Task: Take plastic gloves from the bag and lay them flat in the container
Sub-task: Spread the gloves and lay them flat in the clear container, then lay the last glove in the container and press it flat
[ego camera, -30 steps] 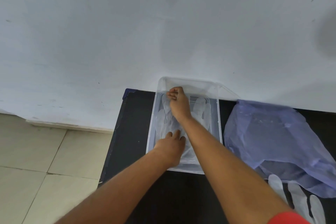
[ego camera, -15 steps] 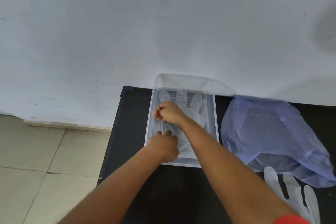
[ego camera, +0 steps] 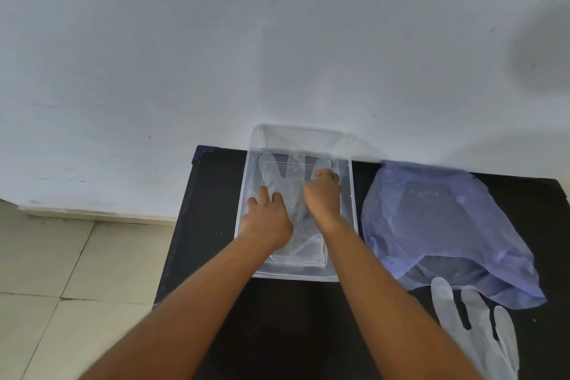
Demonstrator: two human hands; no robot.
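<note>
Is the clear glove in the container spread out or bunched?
Mostly spread: the clear plastic glove lies with fingers fanned toward the far wall of the transparent plastic container, both hands pressing on it.

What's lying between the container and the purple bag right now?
Nothing: the head view shows only a bare strip of black table between the container and the purple bag.

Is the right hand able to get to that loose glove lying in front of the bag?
Probably yes: the glove lies uncovered on the table, on the right hand's side, nothing between them.
</note>
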